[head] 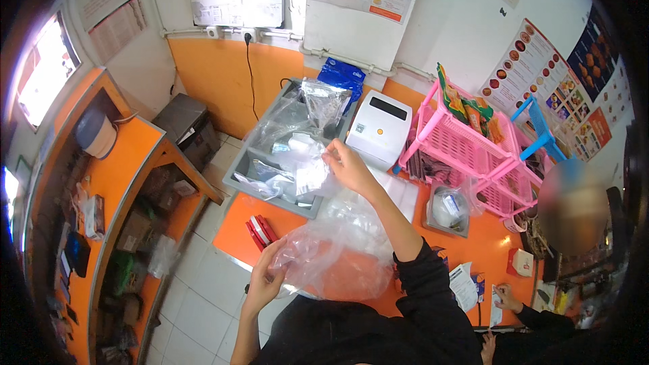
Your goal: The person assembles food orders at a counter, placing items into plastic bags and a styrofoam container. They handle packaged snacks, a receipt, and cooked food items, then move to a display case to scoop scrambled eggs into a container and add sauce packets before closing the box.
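My left hand (267, 276) grips the rim of a large clear plastic bag (334, 263) at the front of the orange counter. My right hand (340, 163) pinches a small clear plastic packet (310, 170) with white contents, above the grey divided tray (314, 211). Silvery pouches (324, 101) and more clear bags lie in the tray. A red and white stapler-like object (261, 231) lies on the counter between the tray and my left hand. White plastic sheets or bags (400, 195) lie under my right forearm.
A white label printer (380, 124) stands behind, beside a pink plastic rack (466, 147) with packets. A small grey bin (448, 213) holds a wrapped item. At right, another person's hand (507, 298) holds a paper slip (496, 309). An orange shelf unit (127, 162) stands left.
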A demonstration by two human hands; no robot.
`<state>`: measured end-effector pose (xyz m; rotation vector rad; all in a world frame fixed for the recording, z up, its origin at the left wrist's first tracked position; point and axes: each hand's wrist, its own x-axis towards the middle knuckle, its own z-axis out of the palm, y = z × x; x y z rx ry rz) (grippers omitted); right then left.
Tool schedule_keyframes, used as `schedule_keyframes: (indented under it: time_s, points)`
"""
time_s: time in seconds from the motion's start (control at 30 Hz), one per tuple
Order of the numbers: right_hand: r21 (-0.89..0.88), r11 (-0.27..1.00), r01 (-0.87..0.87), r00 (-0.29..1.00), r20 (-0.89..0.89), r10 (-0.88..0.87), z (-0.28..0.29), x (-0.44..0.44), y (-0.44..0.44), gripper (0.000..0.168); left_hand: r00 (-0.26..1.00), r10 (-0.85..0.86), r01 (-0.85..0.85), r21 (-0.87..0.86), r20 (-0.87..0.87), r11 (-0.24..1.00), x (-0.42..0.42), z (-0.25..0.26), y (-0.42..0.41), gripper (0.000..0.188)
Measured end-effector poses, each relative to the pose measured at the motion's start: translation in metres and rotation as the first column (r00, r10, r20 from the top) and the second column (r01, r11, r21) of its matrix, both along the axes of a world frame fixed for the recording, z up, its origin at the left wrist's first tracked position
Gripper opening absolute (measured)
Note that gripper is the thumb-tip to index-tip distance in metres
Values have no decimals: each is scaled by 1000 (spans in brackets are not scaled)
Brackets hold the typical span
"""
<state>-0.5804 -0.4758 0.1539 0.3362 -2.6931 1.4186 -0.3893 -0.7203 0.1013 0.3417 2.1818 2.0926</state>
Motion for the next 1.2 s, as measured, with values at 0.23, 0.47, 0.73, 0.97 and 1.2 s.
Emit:
schedule_keyframes:
  time_s: [0.23, 0.47, 0.73, 0.97, 1.2]
  points:
    - [-440, 891, 109, 839, -440, -321, 33, 84, -17, 24, 987, -27, 14, -84, -161, 996, -11, -9, 10, 69]
    - [302, 887, -348, 927, -31, 374, -119, 178, -34, 24, 994, 82, -94, 203, 66, 975, -1, -30, 22, 73]
    - [77, 610, -789, 601, 308, 738, -2, 113, -35, 22, 967, 121, -158, 152, 225, 976, 9, -34, 12, 64]
    - [578, 794, 188, 923, -380, 58, -79, 15, -68, 15, 982, 126, -136, 64, 139, 989, 14, -37, 19, 65]
    - [578, 804, 137, 896, -419, 149, -99, 4, -68, 8, 969, 185, -196, 51, 162, 979, 22, -48, 12, 63]
